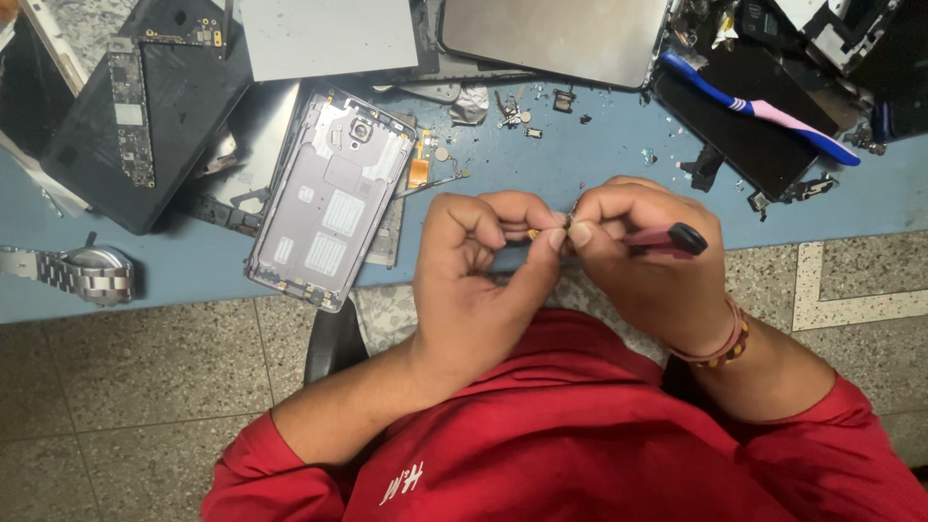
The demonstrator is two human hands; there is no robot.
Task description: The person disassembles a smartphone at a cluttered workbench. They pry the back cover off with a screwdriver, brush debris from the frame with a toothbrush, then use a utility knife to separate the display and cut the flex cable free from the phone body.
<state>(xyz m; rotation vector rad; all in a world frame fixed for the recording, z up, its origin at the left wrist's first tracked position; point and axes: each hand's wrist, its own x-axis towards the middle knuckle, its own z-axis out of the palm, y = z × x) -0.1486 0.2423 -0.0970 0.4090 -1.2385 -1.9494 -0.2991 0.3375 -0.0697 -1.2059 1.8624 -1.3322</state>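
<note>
My left hand (474,280) sits at the centre of the frame, fingers curled in, thumb and forefinger pinched shut on a small gold-coloured part (534,234) that shows only as a speck between the fingertips. My right hand (646,256) meets it from the right, closed around a red-handled tool with a black end (667,239); the tool's working tip is hidden behind my fingers, so I cannot tell its shape. The two hands touch at the fingertips, just above the near edge of the blue counter (541,155).

Items around the hands:

- A grey phone rear housing (329,198) lies inner side up, left of centre, tilted, just beside my left hand but not touching it.
- An orange flex cable (419,172) lies against the housing's right edge.
- A dark phone body carrying a long circuit board (130,111) occupies the upper left of the frame.
- A metal wristwatch (82,271) rests at the far left edge of the counter.
- A blue and pink toothbrush (764,108) lies across a black phone panel (744,130) in the upper right.
- Small loose parts and screws (522,111) are scattered at upper centre, well apart from the hands.
- Two pale flat panels (556,34) lie along the top edge.

A beaded bracelet (720,343) circles my right wrist. Red sleeves (580,445) fill the bottom of the frame, over a speckled stone floor (126,377)
</note>
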